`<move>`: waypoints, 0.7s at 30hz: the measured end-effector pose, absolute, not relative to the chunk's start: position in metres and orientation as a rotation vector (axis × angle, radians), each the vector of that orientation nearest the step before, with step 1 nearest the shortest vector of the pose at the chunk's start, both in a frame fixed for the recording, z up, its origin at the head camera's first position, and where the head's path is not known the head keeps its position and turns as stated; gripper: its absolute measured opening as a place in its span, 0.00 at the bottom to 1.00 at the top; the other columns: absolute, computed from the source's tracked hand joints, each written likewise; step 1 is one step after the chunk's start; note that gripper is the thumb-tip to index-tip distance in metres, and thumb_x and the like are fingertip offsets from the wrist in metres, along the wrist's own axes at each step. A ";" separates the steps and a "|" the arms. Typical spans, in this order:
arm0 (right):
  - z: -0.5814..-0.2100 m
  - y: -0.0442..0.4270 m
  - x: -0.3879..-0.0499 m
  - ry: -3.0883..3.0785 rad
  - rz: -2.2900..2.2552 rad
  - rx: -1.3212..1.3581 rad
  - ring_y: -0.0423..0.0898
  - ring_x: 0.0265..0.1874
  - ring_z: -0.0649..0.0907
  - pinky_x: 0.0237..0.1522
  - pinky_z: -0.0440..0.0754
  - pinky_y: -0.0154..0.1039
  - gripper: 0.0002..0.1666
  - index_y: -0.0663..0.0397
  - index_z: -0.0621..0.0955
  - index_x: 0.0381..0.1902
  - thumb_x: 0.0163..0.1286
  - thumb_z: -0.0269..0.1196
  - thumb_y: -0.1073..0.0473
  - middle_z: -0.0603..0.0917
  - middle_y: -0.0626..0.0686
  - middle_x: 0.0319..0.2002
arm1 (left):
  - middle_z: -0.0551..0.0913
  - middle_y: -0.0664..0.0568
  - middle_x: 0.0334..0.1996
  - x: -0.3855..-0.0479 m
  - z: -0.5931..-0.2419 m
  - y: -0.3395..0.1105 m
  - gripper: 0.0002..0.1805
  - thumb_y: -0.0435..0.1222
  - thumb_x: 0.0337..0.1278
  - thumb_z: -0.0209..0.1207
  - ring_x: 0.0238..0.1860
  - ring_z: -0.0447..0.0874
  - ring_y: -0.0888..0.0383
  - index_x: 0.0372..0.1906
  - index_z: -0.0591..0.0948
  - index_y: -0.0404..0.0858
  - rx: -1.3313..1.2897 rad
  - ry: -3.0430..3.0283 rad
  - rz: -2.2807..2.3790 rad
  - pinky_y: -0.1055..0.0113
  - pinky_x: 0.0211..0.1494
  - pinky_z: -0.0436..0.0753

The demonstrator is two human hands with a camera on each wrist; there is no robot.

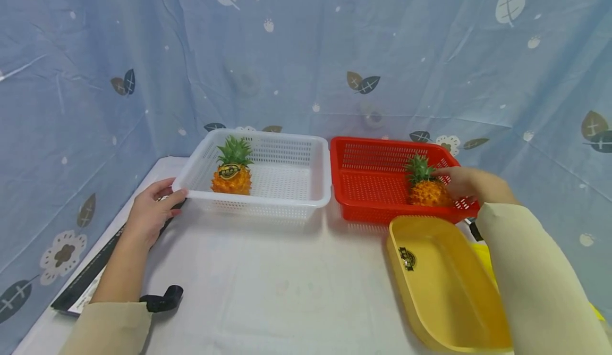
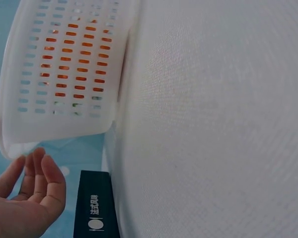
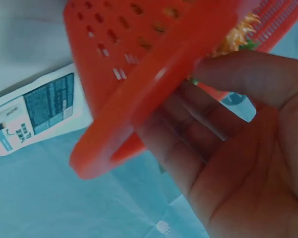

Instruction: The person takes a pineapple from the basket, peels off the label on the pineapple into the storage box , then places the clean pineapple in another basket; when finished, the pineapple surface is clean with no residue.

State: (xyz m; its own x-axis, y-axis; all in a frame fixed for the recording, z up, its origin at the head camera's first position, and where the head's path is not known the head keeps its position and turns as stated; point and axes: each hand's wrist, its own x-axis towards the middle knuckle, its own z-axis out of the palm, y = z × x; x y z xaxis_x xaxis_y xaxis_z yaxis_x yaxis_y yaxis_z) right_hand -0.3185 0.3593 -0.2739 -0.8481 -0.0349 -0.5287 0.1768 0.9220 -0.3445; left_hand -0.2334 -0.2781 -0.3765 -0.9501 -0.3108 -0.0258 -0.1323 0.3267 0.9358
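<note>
My left hand point(image 1: 148, 214) holds the left front corner of the white basket point(image 1: 258, 200), with the rim between thumb and fingers. In the left wrist view, the fingertips point(image 2: 41, 152) lie against the rim's underside. Inside that basket sits a pineapple point(image 1: 232, 177) with a black-and-gold label, at the left. Over the right rim of the red basket point(image 1: 370, 211), my right hand point(image 1: 470, 182) reaches in beside a second pineapple point(image 1: 427, 191). One finger touches its crown. The rim hides the fingertips in the right wrist view, so whether they grip the fruit is unclear.
A yellow tub point(image 1: 444, 291) stands in front of the red basket. A long black box point(image 1: 91, 272) lies at the left edge of the table point(image 1: 287, 280). A white printed box point(image 3: 37, 111) lies near the red basket. A patterned blue curtain point(image 1: 296, 52) hangs behind.
</note>
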 end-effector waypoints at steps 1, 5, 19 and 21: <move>-0.273 0.359 -0.319 2.528 -0.513 0.081 0.59 0.44 0.74 0.40 0.86 0.44 0.52 0.55 0.50 0.83 0.64 0.55 0.73 0.52 0.79 0.68 | 0.72 0.55 0.56 -0.233 -0.376 -0.278 0.41 0.53 0.71 0.61 0.58 0.73 0.54 0.79 0.63 0.39 0.408 -2.423 -1.688 0.75 0.46 0.86; -0.268 0.355 -0.320 2.528 -0.473 0.043 0.50 0.31 0.72 0.37 0.83 0.44 0.52 0.57 0.51 0.82 0.61 0.55 0.70 0.56 0.76 0.65 | 0.72 0.54 0.57 -0.232 -0.377 -0.278 0.41 0.52 0.71 0.61 0.59 0.73 0.53 0.79 0.64 0.39 0.407 -2.420 -1.692 0.75 0.47 0.86; -0.252 0.351 -0.315 2.623 -0.351 -0.116 0.77 0.62 0.69 0.53 0.84 0.63 0.46 0.62 0.56 0.80 0.71 0.61 0.55 0.51 0.81 0.73 | 0.72 0.53 0.59 -0.234 -0.378 -0.280 0.41 0.52 0.71 0.62 0.57 0.74 0.56 0.80 0.63 0.40 0.396 -2.416 -1.698 0.75 0.46 0.86; -0.249 0.348 -0.312 2.649 -0.361 -0.166 0.72 0.51 0.77 0.48 0.85 0.60 0.43 0.64 0.57 0.79 0.72 0.60 0.56 0.54 0.81 0.72 | 0.72 0.51 0.61 -0.234 -0.378 -0.279 0.41 0.52 0.71 0.62 0.58 0.75 0.55 0.80 0.62 0.40 0.398 -2.419 -1.703 0.74 0.47 0.86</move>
